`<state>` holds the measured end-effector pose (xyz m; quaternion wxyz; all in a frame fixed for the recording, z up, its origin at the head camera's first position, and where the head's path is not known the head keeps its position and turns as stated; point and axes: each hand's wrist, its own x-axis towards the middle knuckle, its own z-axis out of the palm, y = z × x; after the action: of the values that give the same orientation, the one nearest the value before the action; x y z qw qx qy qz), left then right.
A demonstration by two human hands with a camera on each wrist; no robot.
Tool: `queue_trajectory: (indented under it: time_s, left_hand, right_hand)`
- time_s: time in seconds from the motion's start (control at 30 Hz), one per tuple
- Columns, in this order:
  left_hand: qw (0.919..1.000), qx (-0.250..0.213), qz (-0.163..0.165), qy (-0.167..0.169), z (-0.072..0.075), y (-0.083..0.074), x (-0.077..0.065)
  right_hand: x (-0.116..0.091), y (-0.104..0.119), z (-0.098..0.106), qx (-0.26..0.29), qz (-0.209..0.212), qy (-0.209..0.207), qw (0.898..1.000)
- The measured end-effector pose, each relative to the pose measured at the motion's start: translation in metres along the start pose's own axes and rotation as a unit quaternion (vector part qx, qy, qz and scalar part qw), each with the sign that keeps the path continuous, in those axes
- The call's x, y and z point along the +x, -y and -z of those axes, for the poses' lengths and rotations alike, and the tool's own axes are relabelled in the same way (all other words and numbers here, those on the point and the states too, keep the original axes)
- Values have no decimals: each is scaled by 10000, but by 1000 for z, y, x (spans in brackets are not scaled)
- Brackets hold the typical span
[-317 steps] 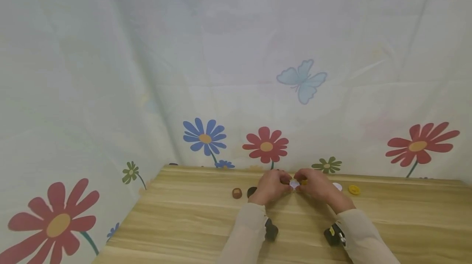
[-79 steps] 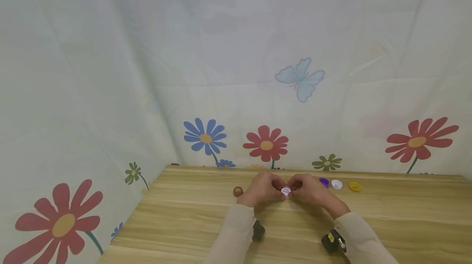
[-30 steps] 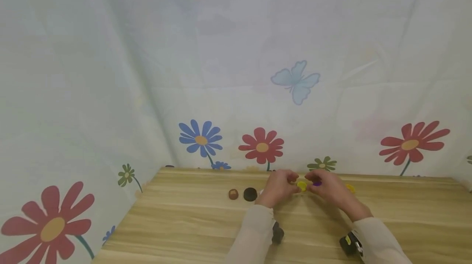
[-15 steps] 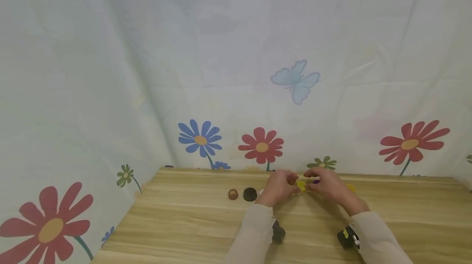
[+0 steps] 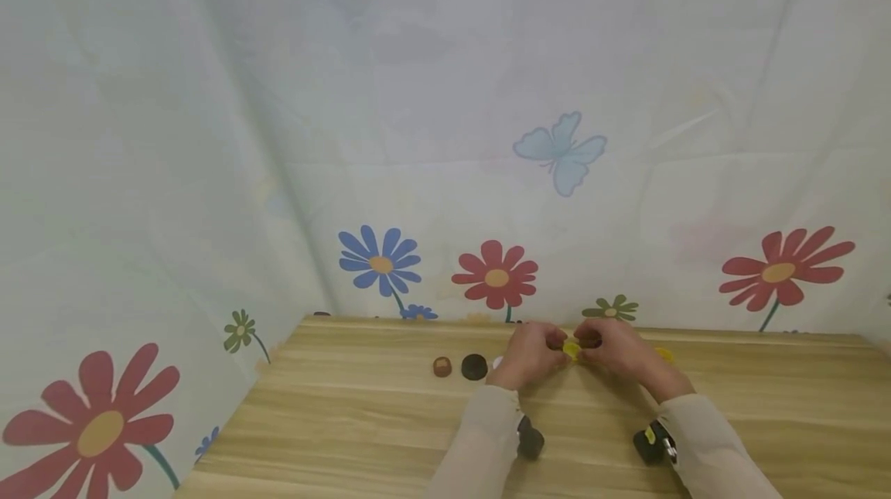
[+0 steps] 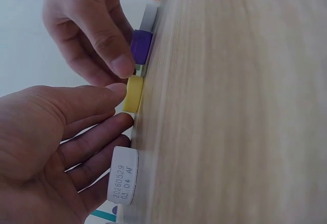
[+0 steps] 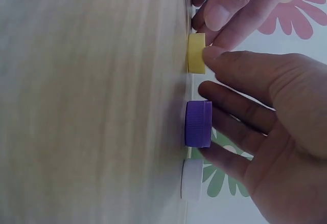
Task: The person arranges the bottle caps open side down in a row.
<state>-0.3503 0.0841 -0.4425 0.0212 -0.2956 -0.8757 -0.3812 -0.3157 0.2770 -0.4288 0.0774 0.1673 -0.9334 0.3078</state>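
Seen from the head, the small yellow bottle cap [image 5: 571, 351] sits flat on the wooden table [image 5: 362, 414]. It is at 3 o'clock from the left hand [image 5: 530, 357] and 9 o'clock from the right hand [image 5: 621, 350], neither hand clearly nearer. It is round, so no side is longer. Both thumbs seem to touch it, with loose fingers. The purple cap [image 7: 198, 124] waits at 3 o'clock, the white cap [image 6: 123, 175] at 9.
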Motion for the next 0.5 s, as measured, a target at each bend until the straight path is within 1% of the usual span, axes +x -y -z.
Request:
queue_trajectory:
  time_s: [0.2, 0.37, 0.5]
  left_hand:
    - [10000, -58, 51, -3, -1, 0, 0]
    - [10000, 19, -38, -3, -1, 1, 0]
    - [9999, -34, -106, -5, -1, 3, 0]
  right_hand:
    - [1, -2, -1, -125, 50, 62, 9999]
    - [2, 0, -3, -151, -61, 106, 9998]
    - [2, 2, -3, -130, -90, 123, 9998]
